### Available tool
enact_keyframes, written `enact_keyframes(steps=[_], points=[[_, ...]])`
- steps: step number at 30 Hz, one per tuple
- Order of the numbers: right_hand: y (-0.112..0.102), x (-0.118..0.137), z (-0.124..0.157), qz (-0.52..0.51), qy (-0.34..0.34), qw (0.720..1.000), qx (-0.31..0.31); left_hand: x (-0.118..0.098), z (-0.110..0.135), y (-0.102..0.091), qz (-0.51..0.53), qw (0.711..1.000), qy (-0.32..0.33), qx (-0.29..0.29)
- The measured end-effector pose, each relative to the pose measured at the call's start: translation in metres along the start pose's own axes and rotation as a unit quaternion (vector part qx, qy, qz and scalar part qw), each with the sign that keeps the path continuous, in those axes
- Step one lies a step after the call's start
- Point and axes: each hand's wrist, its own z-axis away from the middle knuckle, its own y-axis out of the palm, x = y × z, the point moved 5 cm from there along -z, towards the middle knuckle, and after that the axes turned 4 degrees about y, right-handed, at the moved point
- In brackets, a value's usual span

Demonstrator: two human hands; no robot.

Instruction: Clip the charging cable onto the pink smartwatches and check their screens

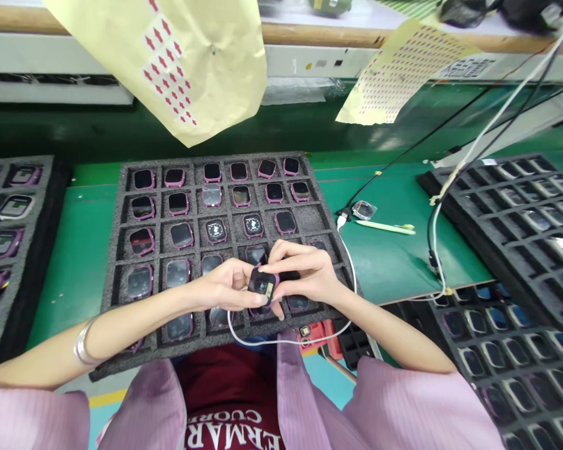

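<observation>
Both hands meet over the near edge of a black foam tray [122, 187]. My left hand [225, 289] and my right hand [304, 272] are both closed round one small watch body [261, 285] with a dark screen and a purple rim. A white cable [281, 340] loops down from under the watch body and runs up to the right. The tray's cells hold several similar purple-rimmed watch bodies [182, 235], screens up.
More foam trays of watch bodies sit at the left [9, 212], right [535, 219] and lower right [520, 362]. A pale green pen [385, 228] and a small bagged part [363, 210] lie on the green mat. Yellow sticker sheets [192, 69] hang above. Cables [473, 144] cross the right side.
</observation>
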Motion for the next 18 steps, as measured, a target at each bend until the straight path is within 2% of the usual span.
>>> enact_keyframes(steps=[3,7,10,13,15,18], points=[[-0.001,0.004,-0.001,0.010,-0.025,1.000,0.007,0.001,0.000,0.002,0.019,1.000,0.000,0.007],[-0.004,0.007,-0.003,0.104,-0.021,0.994,0.033,0.000,-0.005,-0.003,0.012,0.996,0.057,-0.072],[-0.003,0.005,0.000,0.224,-0.028,0.973,0.042,-0.003,-0.008,-0.007,-0.014,0.986,0.101,-0.132],[0.002,0.000,0.003,0.334,-0.033,0.941,0.029,-0.003,-0.008,-0.009,-0.049,0.979,0.114,-0.165],[0.005,-0.002,0.005,0.364,-0.031,0.930,0.024,-0.003,-0.008,-0.010,-0.062,0.976,0.116,-0.175],[0.008,-0.001,0.005,0.369,-0.022,0.929,0.026,0.000,-0.009,-0.011,-0.070,0.976,0.113,-0.172]])
